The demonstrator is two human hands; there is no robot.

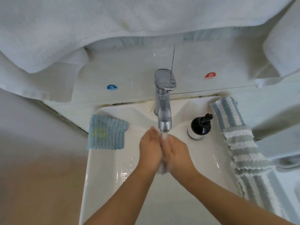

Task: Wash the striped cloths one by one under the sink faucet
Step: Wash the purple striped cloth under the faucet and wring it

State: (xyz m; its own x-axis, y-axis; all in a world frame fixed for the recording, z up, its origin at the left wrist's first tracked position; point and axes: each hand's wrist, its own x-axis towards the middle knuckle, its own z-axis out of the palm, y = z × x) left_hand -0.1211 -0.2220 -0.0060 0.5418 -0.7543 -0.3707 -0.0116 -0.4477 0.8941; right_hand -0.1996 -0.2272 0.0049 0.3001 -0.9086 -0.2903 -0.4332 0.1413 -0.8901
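Water runs down from the faucet [164, 111] onto two hands held together over the sink [103, 168]. The left hand [150, 147] and the right hand [176, 151] press palm to palm, fingers mostly straight and pointing up at the spout. A small bit of something pale peeks out below the palms; it could be a cloth or just water, and I cannot tell which. The striped cloths [243, 143] lie along the right edge of the sink, one above the other, in a long line running from the back wall toward the person. They are just past the dark soap bottle [199, 125], so the right hand is the nearer one and would only need to reach out sideways. A blue cloth with a yellow spot [105, 132] sits on the left edge, nearer the left hand. White towels [65, 38] hang above the sink.
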